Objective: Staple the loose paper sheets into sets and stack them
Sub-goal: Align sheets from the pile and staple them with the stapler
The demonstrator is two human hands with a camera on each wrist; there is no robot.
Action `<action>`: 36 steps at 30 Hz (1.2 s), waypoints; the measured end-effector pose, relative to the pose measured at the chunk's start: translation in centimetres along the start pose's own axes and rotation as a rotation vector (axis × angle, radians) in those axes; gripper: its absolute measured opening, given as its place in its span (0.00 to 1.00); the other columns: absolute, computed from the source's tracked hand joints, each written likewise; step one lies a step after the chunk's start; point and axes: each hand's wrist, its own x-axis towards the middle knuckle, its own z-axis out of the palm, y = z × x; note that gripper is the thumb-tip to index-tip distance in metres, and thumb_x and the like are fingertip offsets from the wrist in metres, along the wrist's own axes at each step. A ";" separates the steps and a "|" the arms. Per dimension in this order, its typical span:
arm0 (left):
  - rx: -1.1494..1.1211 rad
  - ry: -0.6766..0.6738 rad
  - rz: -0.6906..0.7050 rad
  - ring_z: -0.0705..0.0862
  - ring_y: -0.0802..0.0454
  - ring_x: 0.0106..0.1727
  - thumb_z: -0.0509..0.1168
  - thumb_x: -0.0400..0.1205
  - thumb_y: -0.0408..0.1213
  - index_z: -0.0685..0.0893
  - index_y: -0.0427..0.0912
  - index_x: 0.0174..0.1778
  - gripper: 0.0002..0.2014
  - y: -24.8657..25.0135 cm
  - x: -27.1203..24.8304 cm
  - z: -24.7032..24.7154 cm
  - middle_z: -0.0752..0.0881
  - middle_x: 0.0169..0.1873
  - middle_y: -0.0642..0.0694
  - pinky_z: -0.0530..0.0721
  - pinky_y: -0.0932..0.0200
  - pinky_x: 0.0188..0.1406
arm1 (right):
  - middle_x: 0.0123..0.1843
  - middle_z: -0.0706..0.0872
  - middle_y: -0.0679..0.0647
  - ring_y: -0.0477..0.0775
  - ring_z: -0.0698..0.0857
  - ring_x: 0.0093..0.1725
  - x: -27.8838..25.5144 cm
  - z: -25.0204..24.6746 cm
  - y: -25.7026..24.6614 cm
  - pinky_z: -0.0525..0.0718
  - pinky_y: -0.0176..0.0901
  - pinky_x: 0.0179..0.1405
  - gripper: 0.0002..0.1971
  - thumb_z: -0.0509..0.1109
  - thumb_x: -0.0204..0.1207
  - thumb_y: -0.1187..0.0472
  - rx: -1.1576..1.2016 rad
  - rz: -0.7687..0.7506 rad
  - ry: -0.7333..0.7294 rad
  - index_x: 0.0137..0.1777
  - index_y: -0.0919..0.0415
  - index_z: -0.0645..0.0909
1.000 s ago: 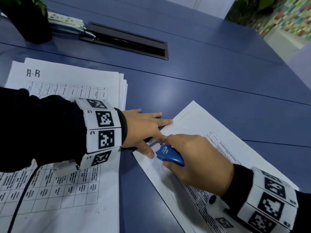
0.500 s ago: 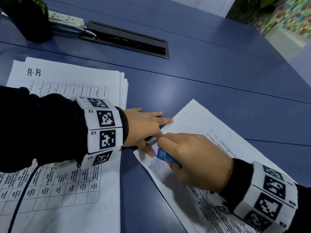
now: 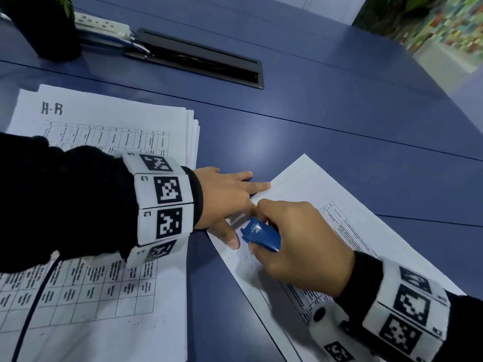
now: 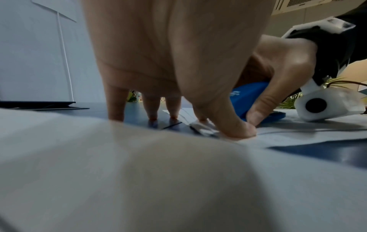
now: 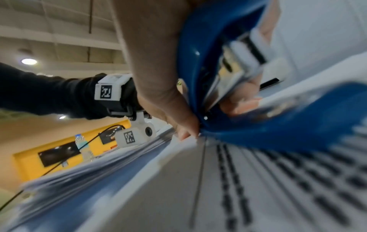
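Observation:
A set of printed sheets (image 3: 308, 194) lies slanted on the blue table (image 3: 339, 100). My right hand (image 3: 295, 239) grips a small blue stapler (image 3: 261, 235) at the sheets' left edge; in the right wrist view the stapler (image 5: 208, 62) stands with its jaws apart over the paper. My left hand (image 3: 230, 194) lies flat, fingers straight, thumb (image 4: 234, 127) pressing the sheets' corner beside the stapler (image 4: 250, 95). A thick stack of printed sheets (image 3: 109, 131) lies at the left under my left forearm.
A black cable hatch (image 3: 201, 58) is set into the table at the back. A white power strip (image 3: 102, 23) and a dark plant pot (image 3: 47, 30) stand at the far left. A black cable (image 3: 28, 317) runs over the left stack.
The right hand pressed the stapler down half a second ago, then lifted; more of the blue body shows now. The left hand has stayed in place on the sheets' corner.

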 end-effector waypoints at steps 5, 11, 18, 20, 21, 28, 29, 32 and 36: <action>-0.013 0.003 -0.023 0.39 0.51 0.83 0.65 0.77 0.60 0.66 0.64 0.76 0.31 0.3 0.0 -0.2 0.37 0.82 0.61 0.65 0.44 0.72 | 0.29 0.74 0.46 0.54 0.73 0.23 -0.2 -0.2 -0.7 0.67 0.40 0.18 0.18 0.71 0.54 0.63 -0.199 -0.182 0.010 0.40 0.52 0.67; -0.026 -0.010 -0.033 0.39 0.54 0.83 0.64 0.76 0.62 0.68 0.61 0.75 0.31 0.3 0.0 -0.3 0.36 0.81 0.62 0.64 0.44 0.75 | 0.28 0.79 0.49 0.55 0.74 0.19 -0.2 -0.3 -1.3 0.63 0.38 0.14 0.16 0.72 0.47 0.65 -0.334 -0.217 -0.010 0.35 0.58 0.72; -0.020 -0.004 -0.017 0.38 0.50 0.83 0.62 0.77 0.62 0.62 0.63 0.78 0.32 0.0 0.1 0.0 0.35 0.81 0.61 0.64 0.41 0.74 | 0.25 0.72 0.44 0.49 0.71 0.26 0.8 -0.4 -0.3 0.67 0.38 0.26 0.12 0.73 0.63 0.59 0.003 0.066 -0.031 0.33 0.55 0.70; -0.009 0.002 -0.008 0.39 0.49 0.84 0.61 0.78 0.62 0.60 0.64 0.78 0.32 -0.1 0.1 0.1 0.35 0.81 0.59 0.66 0.42 0.73 | 0.22 0.73 0.46 0.48 0.71 0.25 0.7 -0.2 0.1 0.68 0.36 0.25 0.12 0.76 0.62 0.55 0.065 0.157 0.015 0.32 0.57 0.74; -0.004 0.003 -0.007 0.39 0.49 0.84 0.61 0.78 0.63 0.59 0.64 0.78 0.33 -0.1 0.1 0.1 0.35 0.81 0.59 0.66 0.42 0.72 | 0.22 0.74 0.46 0.48 0.71 0.25 0.6 0.0 0.1 0.70 0.36 0.26 0.12 0.77 0.61 0.55 0.082 0.178 0.031 0.32 0.57 0.75; -0.009 -0.010 -0.006 0.39 0.50 0.83 0.61 0.78 0.62 0.61 0.64 0.78 0.32 0.0 -0.1 -0.1 0.35 0.81 0.59 0.67 0.42 0.73 | 0.23 0.70 0.44 0.46 0.69 0.25 0.5 0.3 -0.4 0.64 0.32 0.24 0.13 0.74 0.64 0.57 0.017 0.099 0.034 0.33 0.53 0.69; -0.016 -0.014 -0.011 0.38 0.50 0.83 0.61 0.78 0.62 0.61 0.64 0.78 0.32 0.0 -0.1 -0.2 0.35 0.81 0.59 0.66 0.41 0.73 | 0.24 0.69 0.43 0.46 0.69 0.25 0.5 0.2 -0.5 0.63 0.31 0.24 0.14 0.73 0.64 0.58 0.000 0.078 0.023 0.33 0.50 0.67; -0.026 -0.021 -0.029 0.38 0.50 0.83 0.63 0.78 0.61 0.63 0.62 0.77 0.31 0.2 -0.1 -0.2 0.35 0.81 0.60 0.63 0.41 0.75 | 0.29 0.72 0.43 0.50 0.70 0.29 0.7 -0.1 -0.9 0.66 0.35 0.27 0.14 0.71 0.65 0.58 -0.053 0.026 -0.019 0.36 0.49 0.65; -0.019 -0.026 -0.052 0.38 0.53 0.83 0.63 0.77 0.61 0.60 0.59 0.80 0.36 0.5 -0.1 -0.4 0.35 0.81 0.61 0.62 0.42 0.77 | 0.44 0.81 0.51 0.59 0.78 0.41 0.5 -0.4 -1.9 0.72 0.46 0.36 0.13 0.68 0.70 0.58 -0.143 -0.039 -0.070 0.44 0.52 0.64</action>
